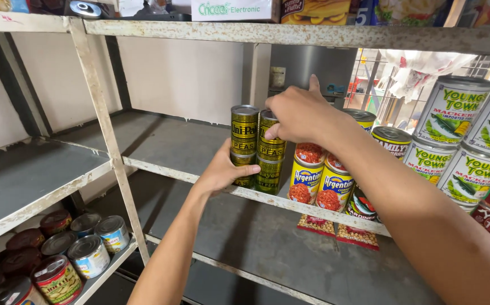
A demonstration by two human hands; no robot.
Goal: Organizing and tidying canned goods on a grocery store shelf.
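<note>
1. Far left, low shelf: loose tins [58, 254], some brown-lidded, some silver-topped, lying crowded and well apart from the hands
2. White metal upright [106, 135], paint chipped, divides the left bay from the middle shelf [171, 141]
3. Left hand [219, 172] cups the lower gold-and-dark can [244, 169] from the near side, fingers wrapped round its front, bracing it near the shelf's front edge
4. Upper gold can [245, 129] stands upright on that one; beside it, touching, a second stack of two like cans [270, 164]
5. Right hand [298, 113] comes down from above, fingertips closed on the top of the right-hand stack
6. Judgement: stacks are narrow and tall; keep the lower hand firm while the upper one squares rims true, or the top can may slide
7. Right: yellow-labelled cans [306, 179] just beside, then white-and-green fish tins [451, 110], stacked high
</note>
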